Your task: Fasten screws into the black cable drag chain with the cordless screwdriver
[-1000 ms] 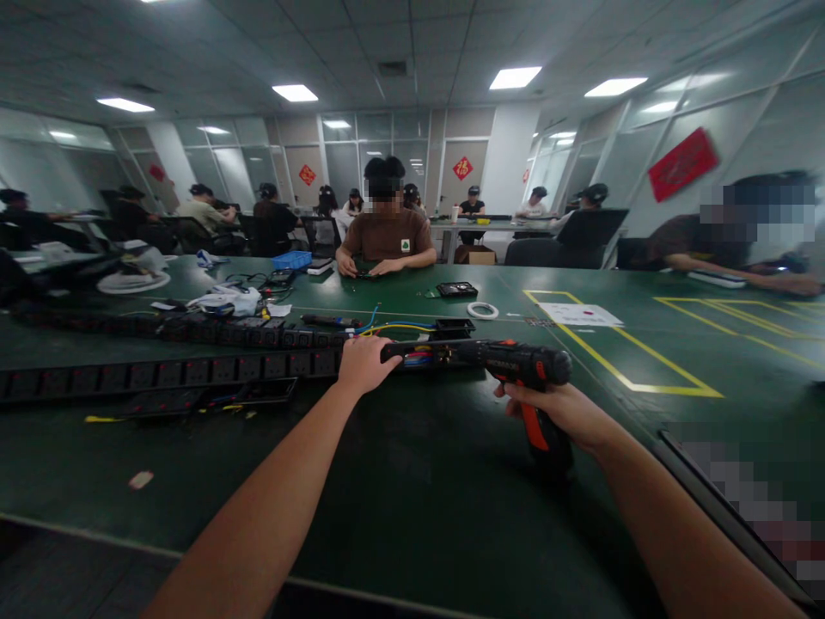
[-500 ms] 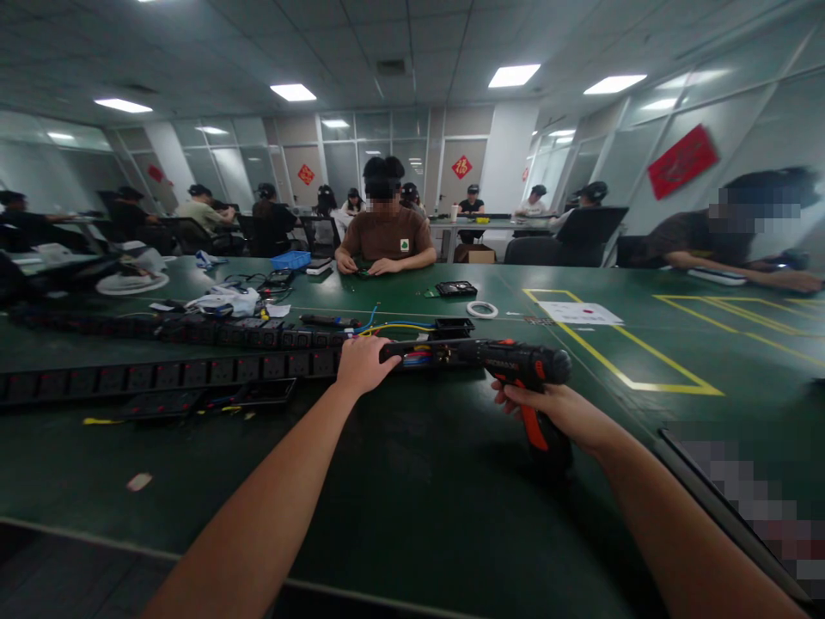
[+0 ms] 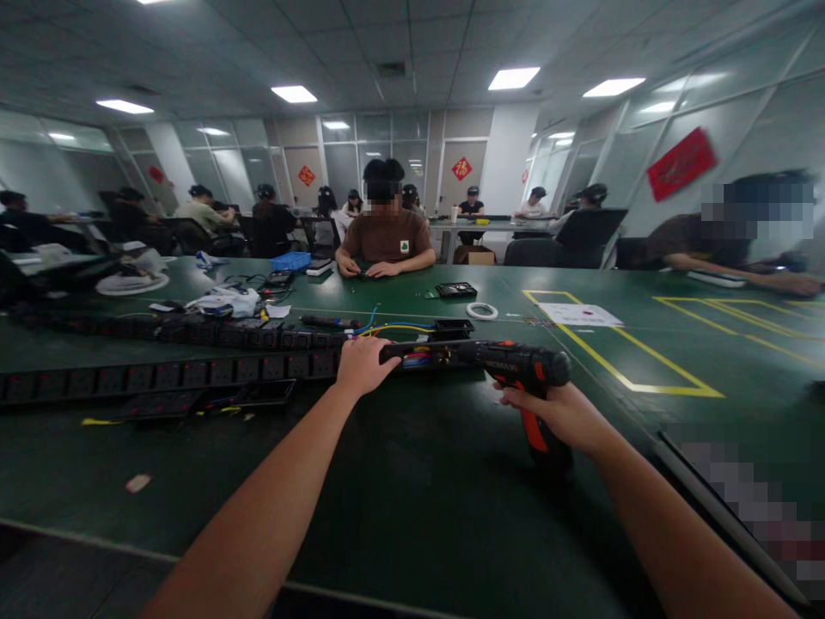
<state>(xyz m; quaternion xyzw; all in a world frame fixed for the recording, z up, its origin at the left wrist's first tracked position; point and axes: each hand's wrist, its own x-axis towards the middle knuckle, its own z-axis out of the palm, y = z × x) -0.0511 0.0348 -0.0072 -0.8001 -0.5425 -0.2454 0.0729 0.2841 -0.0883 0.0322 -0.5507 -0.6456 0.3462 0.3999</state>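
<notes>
My left hand is closed over a long black power strip near its right end. Just right of that hand, the strip's open section shows coloured wires. My right hand is wrapped around the grip of a black and orange cordless drill. The drill lies almost level with its nose pointing left, along the open section. Where its bit ends and what it touches are too dark to make out. A loose black socket housing with blue and yellow wires sits just behind the strip.
A second socket strip runs behind the first. Loose black parts lie in front. Further back are a white tape ring, a paper sheet and a blue basket. A co-worker sits opposite across the green table.
My right index finger has shifted slightly on the drill's grip. The drill, the power strip and my left hand stay nearly where they were.
</notes>
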